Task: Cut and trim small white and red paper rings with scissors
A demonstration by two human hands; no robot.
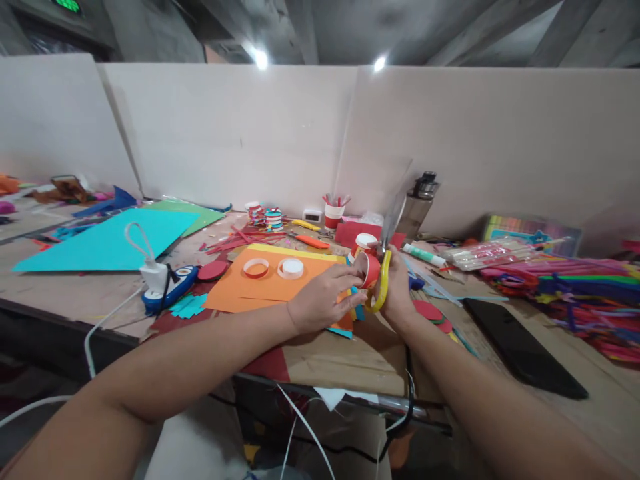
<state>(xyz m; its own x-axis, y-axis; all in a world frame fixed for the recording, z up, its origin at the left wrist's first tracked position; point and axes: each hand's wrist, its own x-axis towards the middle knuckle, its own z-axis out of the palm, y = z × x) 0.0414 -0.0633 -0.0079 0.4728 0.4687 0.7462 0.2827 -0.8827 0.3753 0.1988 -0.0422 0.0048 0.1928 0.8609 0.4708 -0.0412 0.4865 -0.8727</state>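
My left hand (325,297) reaches in from the left, its fingers closed around a short red paper ring or cup piece (370,269) with a pale rim. In my right hand (399,287) is a pair of scissors (383,283) with yellow handles. Its blades point up and away from me, beside the red piece. I cannot tell whether the blades touch it. Just behind stands a red and white cup (365,243), partly hidden by my hands. Orange paper (235,287) lies to the left, bearing a red-and-white ring (255,269) and a white roll (291,268).
A turquoise sheet (115,243) and a blue power strip (173,288) with a white plug lie left. Behind are an orange cutter (313,241) and a cup of sticks (334,215). A black phone (523,347), glue stick (424,255) and pipe cleaners (590,293) lie right.
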